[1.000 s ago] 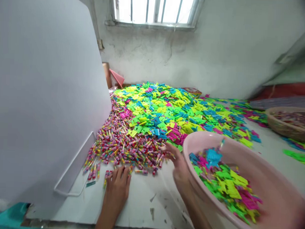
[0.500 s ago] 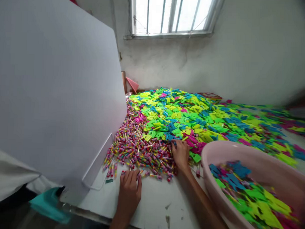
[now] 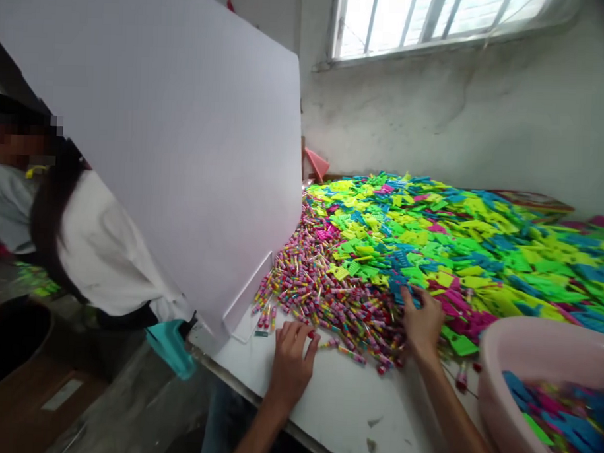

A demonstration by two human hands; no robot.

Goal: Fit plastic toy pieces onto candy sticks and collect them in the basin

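My left hand [image 3: 293,358] rests on the table at the near edge of a heap of small patterned tubes [image 3: 324,280], pink and yellow with red ends. Its fingers are curled, and a red tube end [image 3: 311,334] shows at the fingertips. My right hand [image 3: 424,323] is at the border between the tubes and a big pile of flat plastic pieces [image 3: 460,225] in yellow, green, blue and magenta. Thumb and forefinger close on a blue plastic piece [image 3: 403,288] with comb-like slots. A pink basin [image 3: 495,365] to the right holds more pieces and tubes.
A large white panel [image 3: 200,150] stands along the table's left side, on a white wire foot [image 3: 247,297]. Beyond it sits another person [image 3: 108,246] in a white top. A teal plastic item [image 3: 171,347] hangs at the table corner, and a brown carton [image 3: 43,389] is below.
The view has turned left, so everything sits further right and the other person shows. My right hand has shifted slightly onto the blue piece; my left hand stays by the tubes.
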